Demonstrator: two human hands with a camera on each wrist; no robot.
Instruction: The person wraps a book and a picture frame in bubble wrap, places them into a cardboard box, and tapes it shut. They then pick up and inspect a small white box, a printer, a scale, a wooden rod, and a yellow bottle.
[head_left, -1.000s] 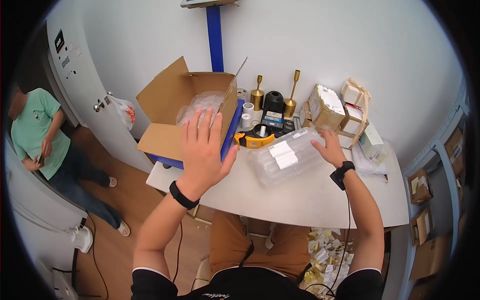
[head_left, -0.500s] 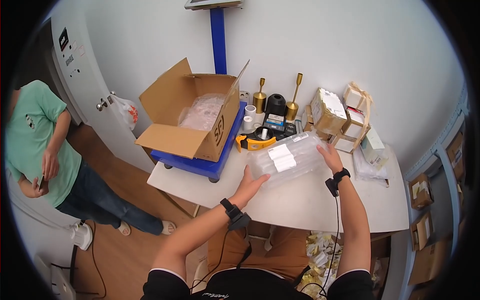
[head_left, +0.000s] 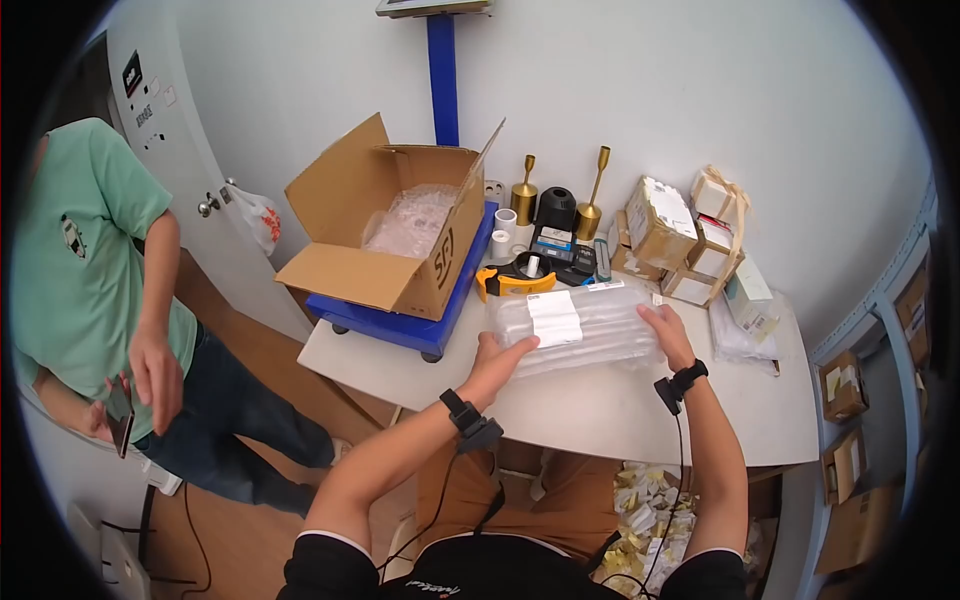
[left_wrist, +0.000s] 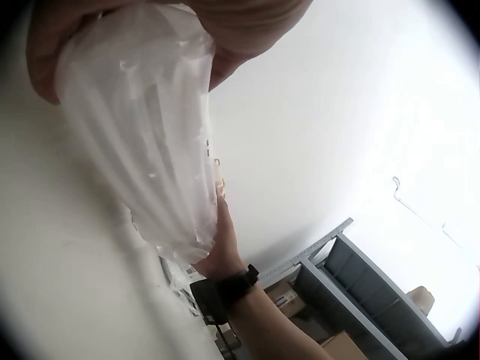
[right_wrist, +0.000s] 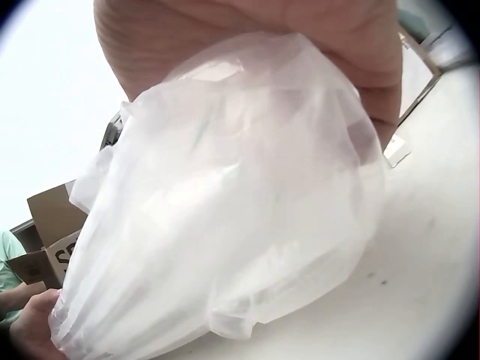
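A clear, puffy plastic-wrapped package (head_left: 615, 325) with a white label (head_left: 555, 318) is held by both hands over the front of the table. At its left end my left hand (head_left: 490, 368) grips it, thumb on top near the label. My right hand (head_left: 668, 335) grips the opposite end, thumb lying over the upper side. In the left wrist view, fingers and thumb wrap both sides of the package (left_wrist: 142, 135). The right wrist view has its bulging, crinkled end (right_wrist: 232, 195) under the palm; the plastic hides most fingers.
An open cardboard box (head_left: 440, 275) with bubble wrap (head_left: 410, 220) inside stands on a blue scale (head_left: 385, 330). Behind the package are a yellow-and-black tape dispenser (head_left: 512, 282) and gold candlesticks (head_left: 590, 220). Small boxes (head_left: 660, 230) are stacked right. A person (head_left: 100, 230) stands left.
My left hand came down from beside the cardboard box to the package's left end. The right hand took its right end, and the package has tilted slightly. The other person moved nearer.
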